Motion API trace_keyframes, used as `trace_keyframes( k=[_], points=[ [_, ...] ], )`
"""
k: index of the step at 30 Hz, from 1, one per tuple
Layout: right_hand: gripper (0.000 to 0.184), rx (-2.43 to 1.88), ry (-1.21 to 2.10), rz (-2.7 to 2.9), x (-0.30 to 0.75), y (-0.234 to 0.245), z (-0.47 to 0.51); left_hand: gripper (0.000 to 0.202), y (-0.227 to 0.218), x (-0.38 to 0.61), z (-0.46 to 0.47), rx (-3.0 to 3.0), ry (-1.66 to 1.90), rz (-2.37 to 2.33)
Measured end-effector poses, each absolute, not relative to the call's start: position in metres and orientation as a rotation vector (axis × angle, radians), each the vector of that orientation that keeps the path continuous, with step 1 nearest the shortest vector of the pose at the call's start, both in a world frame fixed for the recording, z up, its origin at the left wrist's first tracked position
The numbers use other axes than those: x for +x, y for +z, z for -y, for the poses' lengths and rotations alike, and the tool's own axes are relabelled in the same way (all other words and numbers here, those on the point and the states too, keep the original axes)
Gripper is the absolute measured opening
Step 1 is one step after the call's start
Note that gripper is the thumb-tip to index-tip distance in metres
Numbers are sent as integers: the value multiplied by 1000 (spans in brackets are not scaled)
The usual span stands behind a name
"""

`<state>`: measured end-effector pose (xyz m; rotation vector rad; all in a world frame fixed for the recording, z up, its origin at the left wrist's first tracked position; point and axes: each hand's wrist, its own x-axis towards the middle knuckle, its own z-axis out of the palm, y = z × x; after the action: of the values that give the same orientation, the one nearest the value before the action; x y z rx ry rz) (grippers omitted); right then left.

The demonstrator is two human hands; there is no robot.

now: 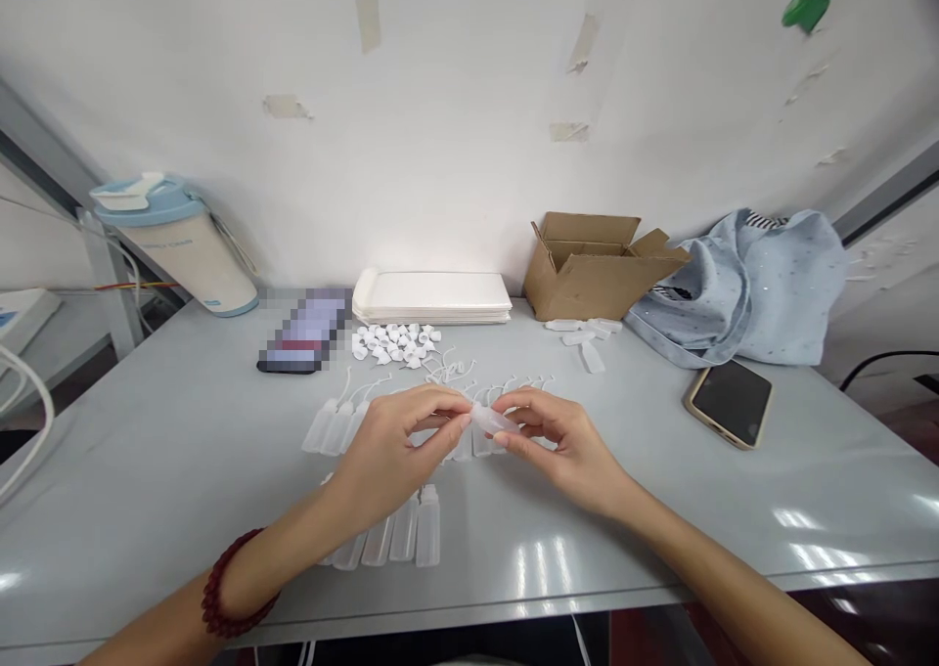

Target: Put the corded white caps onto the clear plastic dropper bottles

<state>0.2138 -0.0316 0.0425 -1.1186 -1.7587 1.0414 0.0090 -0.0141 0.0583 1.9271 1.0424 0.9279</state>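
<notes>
Both hands pinched one small clear bottle (490, 419) just above the surface (183, 451): left hand (392, 456) at one end, right hand (568, 446) at the other. The slick plastic could have slipped from the fingertips, scattering the laid-out bottles (337, 426) below or the white caps (392, 343) beyond.

Translucent plastic vial (493, 419), glossy grey table (147, 451), matt cardboard box (587, 280)
</notes>
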Motion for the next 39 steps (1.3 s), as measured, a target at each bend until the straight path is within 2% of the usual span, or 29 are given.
trace_keyframes(
  k=[13, 22, 28, 31, 36, 39],
  points=[
    [35, -1039, 1077, 1817, 213, 34, 36, 17, 55, 11, 16, 2115, 1073, -931],
    [32, -1035, 1123, 1706, 211, 33, 37, 25, 52, 7, 14, 2314, 1188, -848],
    [30, -1094, 1104, 1661, 210, 35, 37, 22, 51, 7, 15, 2301, 1182, -904],
    [28, -1093, 952, 1718, 210, 33, 39, 18, 54, 8, 18, 2217, 1104, -1017],
    [31, -943, 321, 2010, 208, 23, 43, 11, 61, 12, 20, 2031, 856, -1093],
    [35, -881, 119, 2123, 206, 19, 45, 15, 65, 14, 20, 2000, 786, -1075]
  ],
)
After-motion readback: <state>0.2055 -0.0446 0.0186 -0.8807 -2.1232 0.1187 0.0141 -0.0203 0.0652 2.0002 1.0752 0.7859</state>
